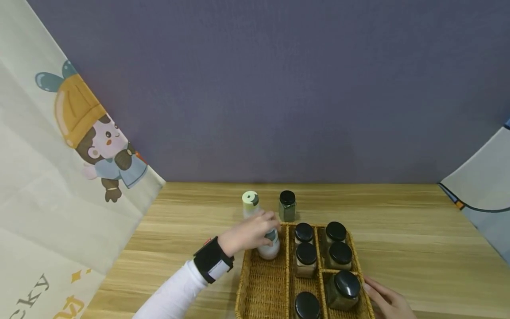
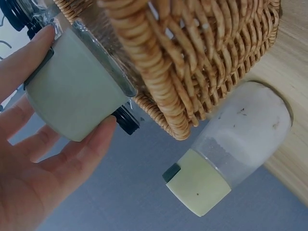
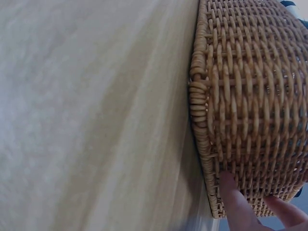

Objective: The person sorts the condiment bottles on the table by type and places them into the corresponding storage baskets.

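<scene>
My left hand (image 1: 253, 229) grips a seasoning bottle (image 1: 269, 250) with white contents by its pale green cap (image 2: 74, 86). The bottle is upright at the back of the left compartment of a wicker basket (image 1: 266, 290). In the left wrist view the thumb and fingers lie around the cap. Just outside the basket stands a similar bottle (image 2: 250, 127), its pale cap (image 1: 250, 198) showing behind my left hand in the head view. My right hand (image 1: 388, 301) touches the basket's right outer side, fingers (image 3: 236, 202) extended against the weave.
Several black-lidded jars (image 1: 306, 254) stand in the basket's middle and right compartments. Behind the basket, another black-lidded jar (image 1: 287, 207) stands on the wooden table (image 1: 418, 239). A dark panel (image 1: 279, 97) rises at the table's back edge, with a printed cloth (image 1: 52, 177) on the left.
</scene>
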`<action>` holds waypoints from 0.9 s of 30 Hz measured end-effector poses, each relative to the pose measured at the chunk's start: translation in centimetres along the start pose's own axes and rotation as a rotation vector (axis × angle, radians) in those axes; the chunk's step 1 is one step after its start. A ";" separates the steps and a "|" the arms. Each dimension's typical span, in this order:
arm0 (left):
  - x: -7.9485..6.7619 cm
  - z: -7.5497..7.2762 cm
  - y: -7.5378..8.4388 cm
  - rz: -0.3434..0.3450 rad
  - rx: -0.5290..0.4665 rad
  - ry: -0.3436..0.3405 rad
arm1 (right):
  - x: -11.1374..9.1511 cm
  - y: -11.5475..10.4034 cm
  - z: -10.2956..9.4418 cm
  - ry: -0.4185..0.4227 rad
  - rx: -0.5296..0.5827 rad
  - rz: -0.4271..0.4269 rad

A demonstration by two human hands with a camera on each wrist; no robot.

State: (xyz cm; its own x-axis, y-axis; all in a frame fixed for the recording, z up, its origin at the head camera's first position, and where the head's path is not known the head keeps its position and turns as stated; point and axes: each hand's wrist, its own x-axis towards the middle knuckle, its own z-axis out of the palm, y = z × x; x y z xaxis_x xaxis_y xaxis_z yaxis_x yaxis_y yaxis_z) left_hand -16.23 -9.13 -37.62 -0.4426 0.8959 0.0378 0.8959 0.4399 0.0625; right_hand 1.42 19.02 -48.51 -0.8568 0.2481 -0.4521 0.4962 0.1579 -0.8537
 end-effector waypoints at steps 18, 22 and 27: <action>-0.4 -0.3 0.8 -0.011 0.031 0.029 | -0.4 -0.3 -0.4 -0.018 -0.040 0.014; -0.5 -0.3 0.8 -0.018 0.024 0.030 | -0.5 -0.3 -0.3 -0.009 -0.025 0.005; -0.5 -0.3 0.7 -0.011 -0.001 0.046 | -0.5 -0.4 -0.3 -0.010 -0.044 0.003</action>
State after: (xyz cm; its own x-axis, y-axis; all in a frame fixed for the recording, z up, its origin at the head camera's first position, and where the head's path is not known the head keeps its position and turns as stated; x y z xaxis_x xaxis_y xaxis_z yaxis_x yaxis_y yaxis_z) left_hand -15.40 -9.32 -37.29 -0.4535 0.8874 0.0833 0.8910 0.4493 0.0646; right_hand 1.67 19.15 -47.84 -0.8568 0.2390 -0.4569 0.5038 0.1989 -0.8406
